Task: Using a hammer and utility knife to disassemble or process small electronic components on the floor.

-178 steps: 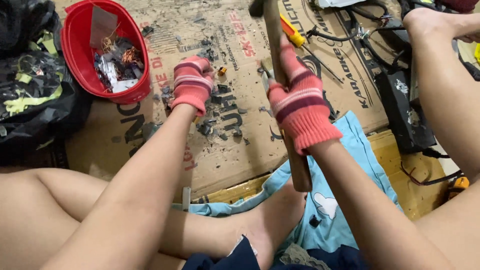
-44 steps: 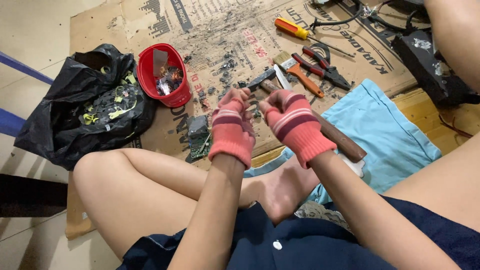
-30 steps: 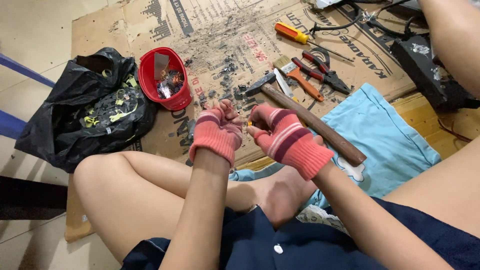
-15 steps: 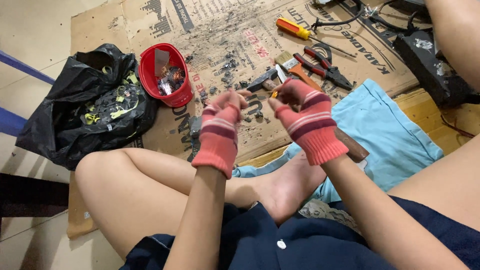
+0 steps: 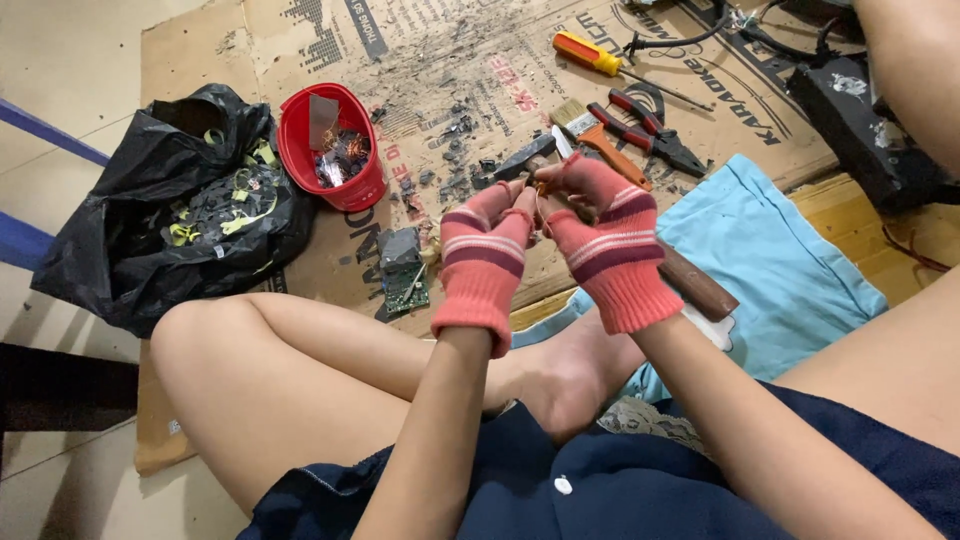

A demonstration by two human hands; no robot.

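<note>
Both my hands wear pink-and-red striped fingerless gloves and meet above the cardboard sheet (image 5: 450,60). My left hand (image 5: 487,250) and my right hand (image 5: 603,235) have their fingertips pressed together on a small coppery piece (image 5: 540,192), which is mostly hidden by the fingers. A hammer lies on the cardboard beneath my right hand, with its dark head (image 5: 525,158) just beyond the fingers. Its wooden handle (image 5: 697,287) runs onto a light blue cloth (image 5: 790,270). A green circuit board (image 5: 405,278) lies left of my left hand.
A red bucket (image 5: 332,150) of scraps and a black bag (image 5: 160,225) of cut pieces sit to the left. A brush (image 5: 582,122), red pliers (image 5: 650,128), a yellow-handled screwdriver (image 5: 590,52) and a black box (image 5: 865,120) lie beyond my hands. My bare legs cross below.
The hammer, held upright in my right hand six seconds ago, now lies on the cardboard. My hands have come together and shifted slightly while working the small piece.
</note>
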